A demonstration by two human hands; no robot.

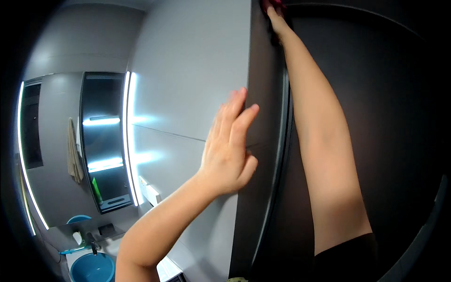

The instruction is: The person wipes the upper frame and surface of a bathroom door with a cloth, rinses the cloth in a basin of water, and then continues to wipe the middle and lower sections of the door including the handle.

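Left hand (226,152) open by wall (192,70); can't tell my right hand's (273,14) grip near red item (279,4). Keep reach steady.

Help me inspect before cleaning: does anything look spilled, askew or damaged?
Nothing clearly stands out: no damage shows on the wall by the left hand, no spill around the blue basin. The green tube leans, but the wide lens may exaggerate that.

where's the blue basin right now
In the head view, the blue basin sits at the lower left, just below the dark faucet and to the left of the person's left forearm.
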